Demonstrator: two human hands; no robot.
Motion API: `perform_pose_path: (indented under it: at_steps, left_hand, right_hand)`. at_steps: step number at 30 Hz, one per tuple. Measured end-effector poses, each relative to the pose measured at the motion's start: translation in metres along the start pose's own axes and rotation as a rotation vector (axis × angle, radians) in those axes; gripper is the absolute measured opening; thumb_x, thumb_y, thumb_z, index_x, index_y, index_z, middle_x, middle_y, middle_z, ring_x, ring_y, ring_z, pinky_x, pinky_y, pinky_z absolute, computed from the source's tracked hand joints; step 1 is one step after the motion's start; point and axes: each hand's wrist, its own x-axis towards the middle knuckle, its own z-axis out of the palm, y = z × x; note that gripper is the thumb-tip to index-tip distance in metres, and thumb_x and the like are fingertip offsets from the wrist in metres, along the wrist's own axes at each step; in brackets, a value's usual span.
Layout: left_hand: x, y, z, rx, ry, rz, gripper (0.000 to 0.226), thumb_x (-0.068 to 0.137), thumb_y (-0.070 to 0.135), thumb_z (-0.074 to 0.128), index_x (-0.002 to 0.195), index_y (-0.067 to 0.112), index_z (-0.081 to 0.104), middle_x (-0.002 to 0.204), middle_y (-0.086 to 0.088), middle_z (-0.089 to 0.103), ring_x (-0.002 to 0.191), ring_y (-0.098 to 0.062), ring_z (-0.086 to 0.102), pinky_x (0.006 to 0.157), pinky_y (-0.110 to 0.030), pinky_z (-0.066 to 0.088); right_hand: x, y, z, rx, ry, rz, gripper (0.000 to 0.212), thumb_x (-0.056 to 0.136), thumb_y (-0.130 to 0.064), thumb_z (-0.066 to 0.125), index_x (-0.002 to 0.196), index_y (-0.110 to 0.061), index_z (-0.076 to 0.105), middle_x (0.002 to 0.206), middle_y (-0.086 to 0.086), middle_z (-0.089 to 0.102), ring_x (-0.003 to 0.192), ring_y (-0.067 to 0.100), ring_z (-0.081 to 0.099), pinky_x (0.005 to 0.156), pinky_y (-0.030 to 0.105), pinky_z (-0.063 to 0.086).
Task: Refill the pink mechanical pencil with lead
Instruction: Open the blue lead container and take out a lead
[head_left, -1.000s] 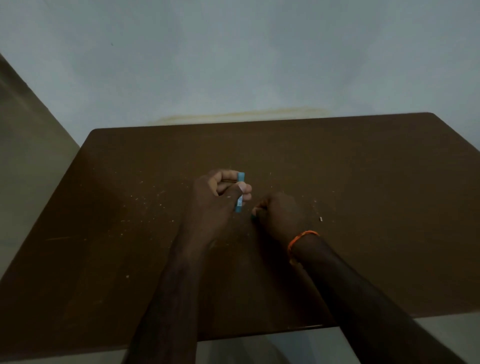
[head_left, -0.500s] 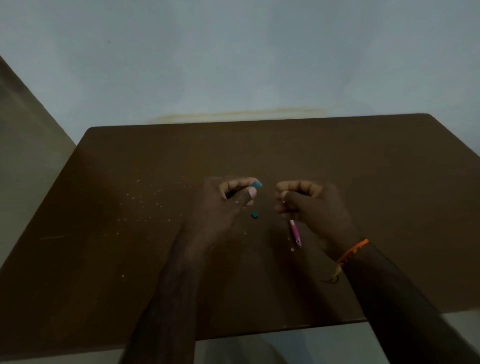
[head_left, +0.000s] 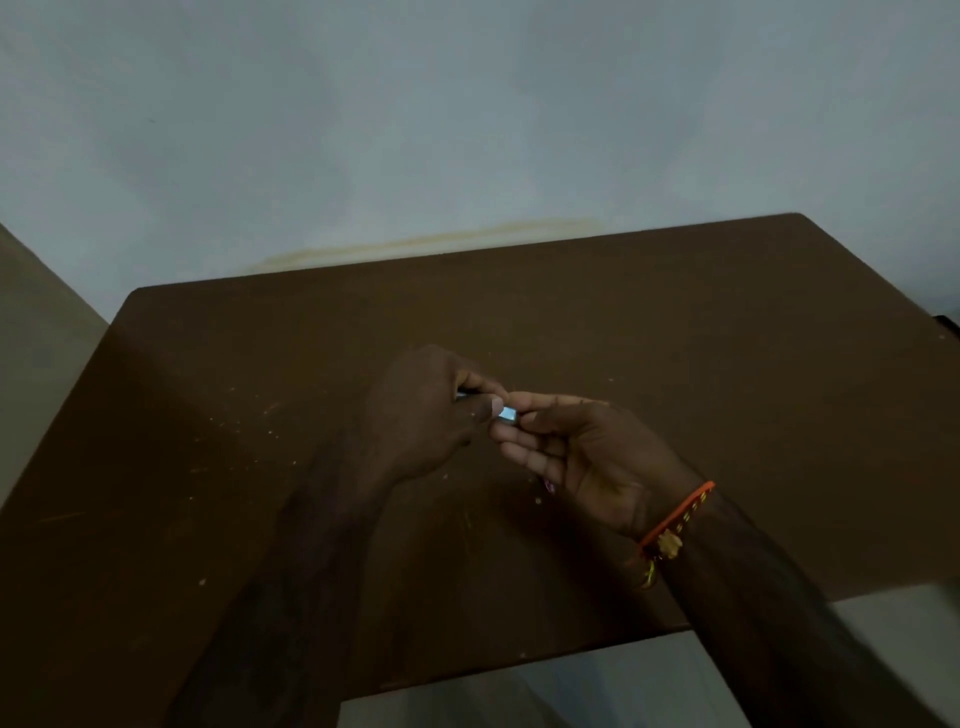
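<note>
My left hand (head_left: 426, 410) is closed around a small blue lead case (head_left: 507, 414), held level above the brown table (head_left: 727, 364), and only the case's right end shows past the fingers. My right hand (head_left: 592, 457) is turned palm-up against it, thumb and forefinger pinched at that exposed end. A pink tip of the mechanical pencil (head_left: 549, 486) pokes out under the curled lower fingers of my right hand. The remainder of the pencil is hidden. No lead can be made out in the dim light.
An orange thread bracelet (head_left: 675, 514) circles my right wrist. Pale crumbs (head_left: 234, 421) dot the table's left half. The table's front edge (head_left: 519, 670) runs below my forearms, with a pale wall behind.
My hands were apart, the right gripping the pencil with its tip down. They have come together, and my right fingertips now meet the blue case's end. The small teal piece on the table is hidden.
</note>
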Motion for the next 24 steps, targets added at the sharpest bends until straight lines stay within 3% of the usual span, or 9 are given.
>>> perform_pose_path:
  at_steps: [3, 7, 10, 14, 20, 24]
  left_hand:
    - [0.010, 0.007, -0.003, 0.095, -0.087, -0.022, 0.018, 0.099, 0.026, 0.067, 0.110, 0.028, 0.081, 0.080, 0.025, 0.064, 0.067, 0.006, 0.061, 0.056, -0.008, 0.039]
    - [0.017, 0.014, -0.004, 0.177, -0.156, -0.055, 0.020, 0.101, 0.027, 0.064, 0.115, 0.026, 0.078, 0.097, 0.007, 0.079, 0.073, -0.001, 0.063, 0.059, -0.016, 0.040]
    - [0.019, 0.019, -0.004, 0.227, -0.188, -0.061, 0.022, 0.101, 0.027, 0.063, 0.116, 0.026, 0.078, 0.103, 0.003, 0.081, 0.077, -0.003, 0.065, 0.060, -0.015, 0.041]
    - [0.021, 0.028, -0.005, 0.260, -0.191, -0.018, 0.022, 0.101, 0.025, 0.063, 0.117, 0.026, 0.079, 0.103, 0.005, 0.080, 0.070, 0.000, 0.062, 0.057, -0.012, 0.038]
    - [0.024, 0.031, -0.006, 0.311, -0.138, 0.036, 0.022, 0.101, 0.023, 0.062, 0.111, 0.026, 0.081, 0.106, 0.005, 0.082, 0.083, -0.006, 0.071, 0.061, -0.010, 0.041]
    - [0.021, 0.023, -0.004, 0.280, -0.080, 0.021, 0.020, 0.100, 0.027, 0.064, 0.114, 0.026, 0.079, 0.095, 0.017, 0.073, 0.069, 0.005, 0.055, 0.060, -0.007, 0.033]
  right_hand:
    - [0.001, 0.002, -0.004, 0.037, 0.001, 0.028, 0.028, 0.089, 0.010, 0.048, 0.109, 0.005, 0.068, 0.105, 0.023, 0.075, 0.094, 0.028, 0.075, 0.071, 0.033, 0.062]
    - [0.002, 0.003, -0.006, 0.053, -0.017, 0.046, 0.030, 0.088, 0.012, 0.047, 0.110, 0.005, 0.067, 0.107, 0.022, 0.074, 0.096, 0.029, 0.075, 0.074, 0.034, 0.062]
    - [0.003, 0.005, -0.006, 0.071, -0.024, 0.045, 0.031, 0.087, 0.013, 0.049, 0.113, 0.007, 0.065, 0.108, 0.023, 0.074, 0.095, 0.029, 0.075, 0.073, 0.033, 0.062]
    - [0.003, 0.004, -0.007, 0.092, -0.032, 0.033, 0.029, 0.087, 0.014, 0.053, 0.111, 0.007, 0.066, 0.106, 0.023, 0.074, 0.089, 0.027, 0.076, 0.072, 0.033, 0.062]
    - [0.003, 0.005, -0.010, 0.100, -0.045, 0.035, 0.025, 0.089, 0.014, 0.053, 0.108, 0.005, 0.067, 0.100, 0.023, 0.075, 0.088, 0.026, 0.076, 0.072, 0.033, 0.062]
    - [0.003, 0.004, -0.012, 0.040, -0.015, 0.018, 0.021, 0.089, 0.010, 0.058, 0.106, 0.004, 0.068, 0.095, 0.020, 0.076, 0.083, 0.025, 0.076, 0.066, 0.031, 0.061]
